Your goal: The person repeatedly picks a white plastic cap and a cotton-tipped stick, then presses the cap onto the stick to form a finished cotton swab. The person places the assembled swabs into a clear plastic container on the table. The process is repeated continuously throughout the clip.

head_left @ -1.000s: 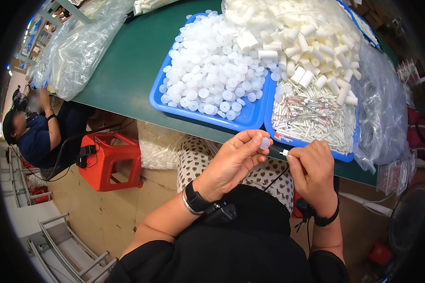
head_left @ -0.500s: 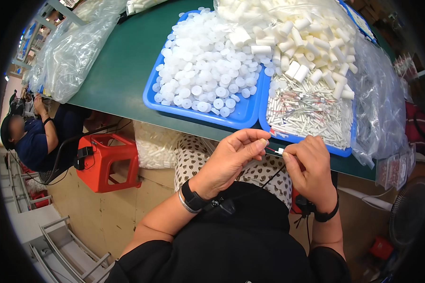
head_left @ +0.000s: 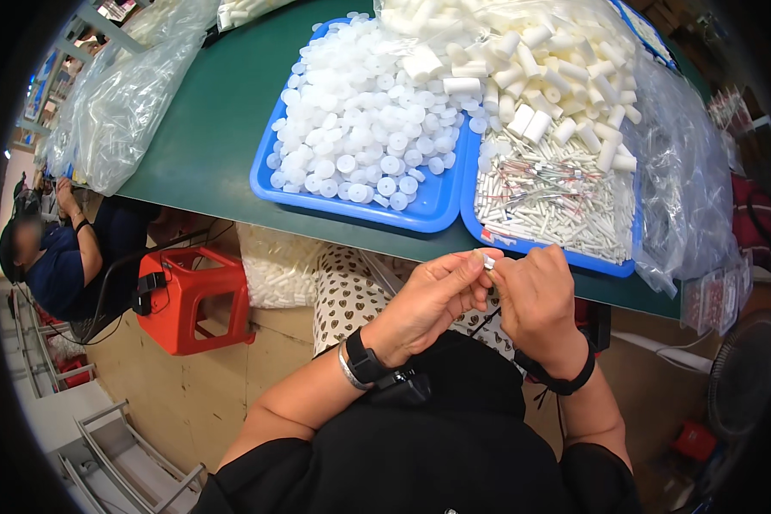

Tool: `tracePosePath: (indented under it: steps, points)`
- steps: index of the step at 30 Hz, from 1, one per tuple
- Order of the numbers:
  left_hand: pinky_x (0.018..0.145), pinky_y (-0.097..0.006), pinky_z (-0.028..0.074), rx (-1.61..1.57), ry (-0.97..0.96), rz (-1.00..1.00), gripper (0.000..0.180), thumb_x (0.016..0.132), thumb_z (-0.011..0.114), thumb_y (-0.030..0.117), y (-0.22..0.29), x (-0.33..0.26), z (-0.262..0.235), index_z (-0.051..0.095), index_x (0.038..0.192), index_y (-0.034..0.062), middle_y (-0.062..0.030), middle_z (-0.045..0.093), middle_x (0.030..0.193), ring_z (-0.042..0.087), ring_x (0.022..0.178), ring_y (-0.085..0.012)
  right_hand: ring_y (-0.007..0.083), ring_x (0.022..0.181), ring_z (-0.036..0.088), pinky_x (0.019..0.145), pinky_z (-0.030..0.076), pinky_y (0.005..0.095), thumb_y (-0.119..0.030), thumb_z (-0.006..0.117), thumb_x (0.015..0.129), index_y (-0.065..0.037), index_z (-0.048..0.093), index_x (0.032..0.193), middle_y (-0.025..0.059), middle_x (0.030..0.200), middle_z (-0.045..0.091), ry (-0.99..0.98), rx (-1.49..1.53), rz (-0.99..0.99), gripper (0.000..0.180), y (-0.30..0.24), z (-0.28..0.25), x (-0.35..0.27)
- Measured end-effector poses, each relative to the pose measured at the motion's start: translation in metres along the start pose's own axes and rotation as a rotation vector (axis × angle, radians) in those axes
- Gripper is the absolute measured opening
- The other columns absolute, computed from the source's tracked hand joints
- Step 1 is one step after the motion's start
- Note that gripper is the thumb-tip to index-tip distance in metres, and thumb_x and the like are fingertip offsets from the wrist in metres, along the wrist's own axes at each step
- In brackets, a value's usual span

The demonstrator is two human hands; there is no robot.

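Observation:
In front of the table edge my left hand (head_left: 437, 308) and my right hand (head_left: 540, 304) meet, fingertips pinched together. Between them a small white piece (head_left: 488, 262) shows, gripped from both sides; the rest of it is hidden by my fingers. Just beyond my hands lies a blue tray (head_left: 522, 242) with many thin white sticks (head_left: 565, 218) and some red and dark wires (head_left: 544, 176) on top. To its left, another blue tray (head_left: 428, 214) is heaped with translucent white discs (head_left: 347, 141).
Thick cream foam cylinders (head_left: 565, 77) pile up behind the sticks. Clear plastic bags (head_left: 677, 163) hang at the right, and more plastic (head_left: 137, 94) lies at the left of the green table (head_left: 223, 120). A red stool (head_left: 188, 295) and a seated person (head_left: 56, 248) are at the left.
My hands have come together; the red wire seen between them earlier is now hidden. My right hand has moved left. The trays appear shifted slightly left in the view.

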State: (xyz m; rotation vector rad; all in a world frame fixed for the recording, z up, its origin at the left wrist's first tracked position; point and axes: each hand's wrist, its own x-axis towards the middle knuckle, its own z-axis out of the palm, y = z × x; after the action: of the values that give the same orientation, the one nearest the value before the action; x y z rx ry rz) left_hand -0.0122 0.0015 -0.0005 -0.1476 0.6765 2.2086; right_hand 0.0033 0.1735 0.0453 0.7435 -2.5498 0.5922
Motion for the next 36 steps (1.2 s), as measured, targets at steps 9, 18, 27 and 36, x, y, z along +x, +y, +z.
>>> tracePosePath:
  steps: [9,18,27,36]
  points:
    - [0.076,-0.025,0.049,0.027,0.100,0.092,0.040,0.103,0.053,0.027,-0.004,0.003,0.005,0.054,0.129,-0.0034,-0.0004,0.060,0.089,0.056,0.079,-0.0081,0.0232,0.060,0.047,0.060,0.036,0.0370,-0.001,0.066,0.080,-0.003,0.060,0.086,0.0049,0.066,0.049,0.000,0.066,0.054,0.009,0.003,0.004,-0.001]
    - [0.083,-0.027,0.055,0.108,0.199,0.210,0.038,0.102,0.054,0.028,0.008,0.000,0.012,0.056,0.125,-0.0016,-0.0095,0.065,0.104,0.066,0.095,-0.0155,0.0274,0.077,0.056,0.069,0.042,0.0394,-0.005,0.067,0.079,-0.003,0.061,0.081,0.0097,0.079,0.058,-0.078,-0.295,0.179,0.006,0.050,-0.017,0.012]
    - [0.088,-0.030,0.055,0.107,0.236,0.210,0.041,0.102,0.054,0.026,0.009,0.000,0.011,0.052,0.128,-0.0047,-0.0137,0.065,0.111,0.066,0.100,-0.0193,0.0289,0.075,0.057,0.067,0.045,0.0392,0.000,0.067,0.076,-0.002,0.059,0.077,0.0113,0.077,0.057,-0.061,-0.266,0.144,0.008,0.061,-0.012,0.015]
    - [0.092,-0.032,0.054,0.124,0.210,0.342,0.044,0.103,0.052,0.026,0.027,-0.001,0.028,0.047,0.134,-0.0047,-0.0147,0.064,0.116,0.065,0.104,-0.0204,0.0176,0.048,0.051,0.047,0.041,0.0310,0.005,0.067,0.076,-0.003,0.061,0.088,0.0065,0.073,0.063,0.053,0.273,0.206,0.016,0.033,-0.015,0.008]
